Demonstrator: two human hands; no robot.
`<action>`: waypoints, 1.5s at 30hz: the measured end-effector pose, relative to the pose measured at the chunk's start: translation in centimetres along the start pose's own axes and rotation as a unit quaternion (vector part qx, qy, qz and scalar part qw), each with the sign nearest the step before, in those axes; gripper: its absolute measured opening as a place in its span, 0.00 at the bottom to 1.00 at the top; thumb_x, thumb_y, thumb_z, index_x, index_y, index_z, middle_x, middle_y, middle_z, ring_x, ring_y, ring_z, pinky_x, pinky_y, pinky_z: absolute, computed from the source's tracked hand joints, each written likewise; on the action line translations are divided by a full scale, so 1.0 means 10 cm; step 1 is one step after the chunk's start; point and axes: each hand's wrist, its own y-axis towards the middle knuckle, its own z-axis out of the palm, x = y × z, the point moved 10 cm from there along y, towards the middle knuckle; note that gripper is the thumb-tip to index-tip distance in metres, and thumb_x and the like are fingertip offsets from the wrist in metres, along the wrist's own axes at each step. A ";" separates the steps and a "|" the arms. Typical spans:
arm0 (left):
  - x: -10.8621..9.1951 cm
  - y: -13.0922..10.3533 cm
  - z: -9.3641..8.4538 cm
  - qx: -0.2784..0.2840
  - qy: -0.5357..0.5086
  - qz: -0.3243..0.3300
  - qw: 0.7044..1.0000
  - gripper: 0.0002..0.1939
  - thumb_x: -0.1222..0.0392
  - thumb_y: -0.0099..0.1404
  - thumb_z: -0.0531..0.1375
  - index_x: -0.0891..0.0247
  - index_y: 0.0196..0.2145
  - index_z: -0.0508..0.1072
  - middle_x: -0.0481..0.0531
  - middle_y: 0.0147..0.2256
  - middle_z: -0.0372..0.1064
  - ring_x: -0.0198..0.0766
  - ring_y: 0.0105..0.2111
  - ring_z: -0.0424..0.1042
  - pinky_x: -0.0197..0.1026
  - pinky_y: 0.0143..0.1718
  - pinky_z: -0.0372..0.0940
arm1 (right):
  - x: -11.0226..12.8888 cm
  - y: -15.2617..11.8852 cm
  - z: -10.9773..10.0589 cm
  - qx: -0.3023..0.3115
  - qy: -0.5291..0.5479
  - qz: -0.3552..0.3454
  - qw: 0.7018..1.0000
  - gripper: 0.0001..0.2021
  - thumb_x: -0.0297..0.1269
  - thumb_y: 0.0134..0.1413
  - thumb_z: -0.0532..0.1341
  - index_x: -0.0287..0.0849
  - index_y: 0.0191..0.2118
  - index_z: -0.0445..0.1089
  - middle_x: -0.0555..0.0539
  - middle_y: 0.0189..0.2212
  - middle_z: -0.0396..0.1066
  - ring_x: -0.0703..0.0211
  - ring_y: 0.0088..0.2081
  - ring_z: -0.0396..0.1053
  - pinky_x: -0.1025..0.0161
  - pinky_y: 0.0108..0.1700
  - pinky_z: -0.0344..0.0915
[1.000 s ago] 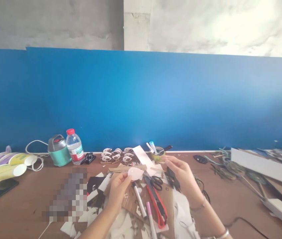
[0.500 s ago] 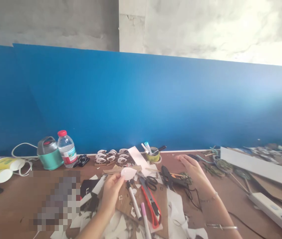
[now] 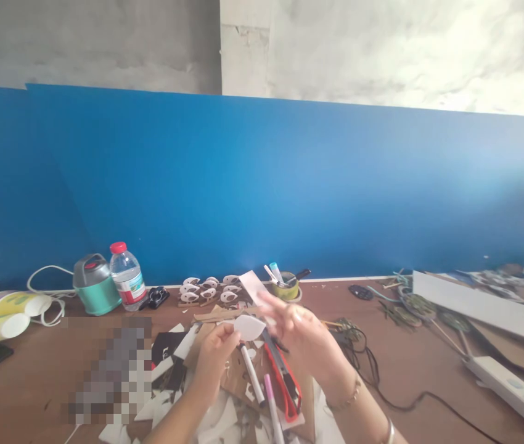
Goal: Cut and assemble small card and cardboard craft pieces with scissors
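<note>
Between thumb and fingertips, my left hand (image 3: 218, 354) pinches a white teardrop-shaped paper piece (image 3: 249, 328) above the cluttered middle of the table. To its right is my right hand (image 3: 306, 336), fingers stretched out and apart, with nothing seen in them. It overlaps the lower end of a white paper strip (image 3: 253, 287); whether it touches the strip I cannot tell. Below both hands lie a black-and-white marker (image 3: 253, 376), a pink-capped marker (image 3: 274, 410) and a red utility knife (image 3: 285, 379). The right hand hides the scissors and the black glue gun.
Rows of small white-and-black cutouts (image 3: 209, 288) sit behind my hands, beside a green tape roll (image 3: 287, 290) holding pens. A water bottle (image 3: 127, 280) and a teal pot (image 3: 95, 293) stand left. Paper scraps (image 3: 218, 416) cover the front; a power strip (image 3: 511, 391) lies right.
My right hand has swung left from the table's right side, over the glue gun and scissors, toward the paper piece. My left hand, still pinching that piece, has shifted slightly right.
</note>
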 end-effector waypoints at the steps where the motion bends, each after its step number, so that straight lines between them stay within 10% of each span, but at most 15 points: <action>1: -0.01 0.00 0.02 0.008 -0.012 0.004 1.000 0.11 0.52 0.56 0.62 0.63 0.31 0.76 0.51 0.31 0.76 0.42 0.34 0.72 0.40 0.40 0.64 | 0.02 0.03 -0.11 -0.071 -0.062 -0.026 0.995 0.22 0.57 0.54 0.53 0.44 0.22 0.67 0.38 0.49 0.71 0.47 0.48 0.69 0.55 0.44 0.64; 4: -0.04 0.01 0.01 0.011 -0.049 0.022 0.999 0.12 0.52 0.57 0.62 0.64 0.33 0.77 0.53 0.33 0.76 0.42 0.35 0.72 0.41 0.40 0.64 | 0.01 0.07 -0.22 -0.101 -0.279 -0.019 0.955 0.17 0.47 0.50 0.59 0.43 0.17 0.63 0.38 0.42 0.73 0.46 0.46 0.68 0.55 0.46 0.61; 8: -0.04 0.04 -0.08 -0.025 -0.045 0.027 0.998 0.11 0.52 0.56 0.63 0.64 0.30 0.76 0.51 0.29 0.74 0.40 0.33 0.70 0.38 0.38 0.63 | -0.10 -0.07 0.00 0.181 -0.195 0.053 0.962 0.19 0.45 0.55 0.52 0.42 0.18 0.65 0.46 0.21 0.70 0.57 0.26 0.67 0.61 0.33 0.63; 12: -0.03 0.04 -0.10 -0.036 -0.055 0.020 0.998 0.13 0.52 0.54 0.64 0.64 0.32 0.76 0.52 0.30 0.75 0.43 0.36 0.71 0.40 0.41 0.63 | 0.00 -0.01 -0.83 -0.037 -0.210 0.025 0.977 0.18 0.46 0.60 0.47 0.42 0.26 0.65 0.46 0.26 0.69 0.58 0.31 0.67 0.62 0.35 0.63; 15: -0.02 0.05 -0.12 -0.049 -0.043 0.020 0.998 0.15 0.49 0.53 0.64 0.65 0.31 0.76 0.53 0.30 0.75 0.45 0.36 0.72 0.41 0.41 0.63 | -0.51 -0.07 -1.36 -0.062 -0.530 0.215 0.818 0.09 0.34 0.51 0.54 0.42 0.38 0.68 0.42 0.38 0.72 0.51 0.42 0.69 0.60 0.40 0.62; 22: -0.03 0.05 -0.25 -0.106 0.010 0.027 0.994 0.16 0.47 0.50 0.65 0.64 0.29 0.76 0.52 0.27 0.75 0.46 0.34 0.72 0.42 0.39 0.64 | -0.98 -0.16 -1.50 -0.035 -0.611 0.281 0.740 0.22 0.20 0.38 0.56 0.40 0.44 0.69 0.32 0.48 0.69 0.35 0.53 0.63 0.46 0.46 0.58; 28: -0.04 0.07 -0.27 -0.112 0.023 0.039 0.993 0.16 0.48 0.50 0.65 0.64 0.29 0.76 0.55 0.29 0.77 0.50 0.37 0.74 0.45 0.41 0.65 | -0.95 -0.10 -1.56 -0.034 -0.598 0.244 0.763 0.15 0.27 0.46 0.56 0.42 0.42 0.69 0.37 0.45 0.73 0.40 0.50 0.67 0.48 0.46 0.60; 35: -0.04 0.10 -0.26 -0.109 0.006 0.045 0.993 0.16 0.49 0.50 0.65 0.65 0.30 0.76 0.56 0.32 0.78 0.49 0.37 0.75 0.45 0.42 0.66 | -0.32 -0.01 -1.43 -0.126 -0.279 0.043 0.951 0.17 0.41 0.48 0.62 0.43 0.44 0.73 0.44 0.36 0.76 0.44 0.45 0.71 0.54 0.45 0.67; 45: 0.00 0.14 -0.33 -0.111 0.047 0.071 0.990 0.16 0.49 0.53 0.63 0.65 0.33 0.77 0.56 0.34 0.78 0.47 0.37 0.75 0.44 0.42 0.65 | -0.49 0.11 -0.23 0.022 -0.185 0.041 0.982 0.08 0.37 0.48 0.62 0.40 0.34 0.73 0.49 0.25 0.73 0.57 0.29 0.69 0.64 0.32 0.66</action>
